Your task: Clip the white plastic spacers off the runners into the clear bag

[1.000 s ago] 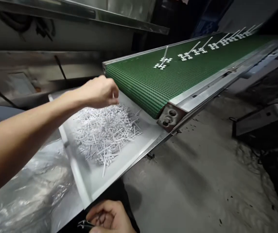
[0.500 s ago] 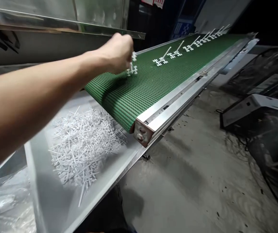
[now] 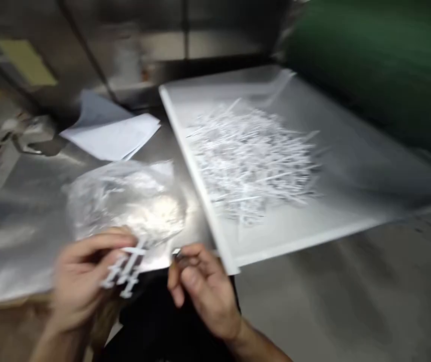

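My left hand [image 3: 83, 274] is closed on a white plastic moulded piece [image 3: 127, 266], a branching frame with small H-shaped ends and a thin stem. The piece hangs just in front of the metal table's near edge. To its right, my right hand [image 3: 204, 286] has curled fingers around something small with a shiny tip, too blurred to name. Beyond my left hand lies a crumpled clear plastic bag [image 3: 125, 196]. A heap of thin white plastic sticks [image 3: 253, 161] rests in a pale tray [image 3: 276, 236] to the right of both hands.
A metal tabletop [image 3: 23, 216] bears folded white paper [image 3: 113, 136] at its back. The green conveyor belt [image 3: 381, 60] slopes above the tray's far right side. A yellow label [image 3: 27, 60] is on the metal panel behind. Grey floor [image 3: 332, 301] shows at lower right.
The view has swung left and down from the conveyor to the table. A hand that was over the belt at a white moulded piece is gone from there; both hands now show close to my body.
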The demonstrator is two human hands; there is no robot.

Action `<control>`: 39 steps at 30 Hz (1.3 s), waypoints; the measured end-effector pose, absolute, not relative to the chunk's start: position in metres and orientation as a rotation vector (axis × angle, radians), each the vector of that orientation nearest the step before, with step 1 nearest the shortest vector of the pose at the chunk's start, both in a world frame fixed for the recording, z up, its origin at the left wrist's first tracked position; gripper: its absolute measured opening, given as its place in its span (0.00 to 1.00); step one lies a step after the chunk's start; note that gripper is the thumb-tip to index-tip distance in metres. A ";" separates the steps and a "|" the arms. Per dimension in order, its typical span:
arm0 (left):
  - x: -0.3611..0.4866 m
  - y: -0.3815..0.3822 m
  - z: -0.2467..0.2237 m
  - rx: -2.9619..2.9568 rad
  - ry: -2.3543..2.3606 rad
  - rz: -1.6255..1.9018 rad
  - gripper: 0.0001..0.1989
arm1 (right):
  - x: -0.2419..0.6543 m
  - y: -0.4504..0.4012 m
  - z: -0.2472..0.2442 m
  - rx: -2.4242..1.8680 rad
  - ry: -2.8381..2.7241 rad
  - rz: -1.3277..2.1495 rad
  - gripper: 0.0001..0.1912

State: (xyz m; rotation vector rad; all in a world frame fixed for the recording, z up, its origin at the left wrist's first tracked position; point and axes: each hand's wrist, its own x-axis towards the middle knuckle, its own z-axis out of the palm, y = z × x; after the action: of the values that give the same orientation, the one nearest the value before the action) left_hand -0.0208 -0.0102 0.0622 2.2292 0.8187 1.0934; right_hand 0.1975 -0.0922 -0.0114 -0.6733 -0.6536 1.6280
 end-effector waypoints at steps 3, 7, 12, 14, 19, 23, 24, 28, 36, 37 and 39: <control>-0.002 -0.029 0.033 1.960 0.979 1.190 0.12 | 0.185 -0.056 0.006 -0.674 -0.714 1.509 0.21; -0.006 -0.022 0.026 2.076 0.927 1.212 0.06 | 0.169 -0.030 0.010 -0.745 -0.781 1.488 0.19; -0.023 0.011 0.031 2.429 0.903 1.164 0.07 | 0.170 -0.015 0.005 -1.012 -0.960 1.127 0.11; -0.024 0.021 0.026 2.497 0.991 1.187 0.06 | 0.175 -0.013 0.005 -1.132 -1.065 0.986 0.09; -0.027 0.019 0.013 2.490 1.064 1.098 0.03 | 0.185 -0.013 0.004 -1.281 -1.142 0.946 0.06; -0.033 0.014 0.012 2.409 1.038 1.101 0.06 | 0.190 -0.014 0.004 -1.309 -1.129 0.936 0.06; -0.034 0.015 0.011 2.419 1.016 1.087 0.06 | 0.190 -0.014 0.004 -1.302 -1.147 0.928 0.06; -0.033 0.016 0.005 2.458 0.918 1.028 0.06 | 0.192 -0.015 0.007 -1.218 -1.264 0.977 0.07; -0.030 0.015 0.003 2.509 0.905 1.027 0.04 | 0.192 -0.015 0.013 -1.229 -1.250 1.092 0.03; -0.030 0.015 0.003 2.515 0.891 1.037 0.04 | 0.192 -0.015 0.013 -1.217 -1.252 1.100 0.03; -0.030 0.016 0.003 2.530 0.860 1.054 0.06 | 0.193 -0.014 0.013 -1.189 -1.260 1.115 0.03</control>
State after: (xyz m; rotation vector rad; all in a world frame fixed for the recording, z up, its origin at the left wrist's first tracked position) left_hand -0.0301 0.0157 0.0030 2.5297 0.8604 1.0544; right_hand 0.1927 -0.0140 0.0130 -1.1892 -1.2600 1.1146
